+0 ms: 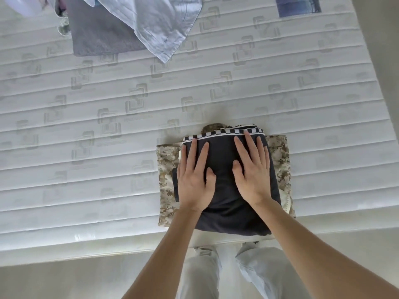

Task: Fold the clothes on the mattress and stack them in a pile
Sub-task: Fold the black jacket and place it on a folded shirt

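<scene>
Left hand (194,182) and right hand (253,171) press flat, fingers spread, on the folded dark garment with checkered waistband (224,160), stacked on folded tan camouflage trousers (167,169) near the white quilted mattress (86,130) edge; pale blue shirt (159,20) is cut off at the top

Mattress (216,83) under towel (97,37), camouflage garment (278,160)

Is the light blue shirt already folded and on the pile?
No, the light blue shirt lies loose and crumpled at the far side of the mattress, well apart from the pile under both hands.
</scene>
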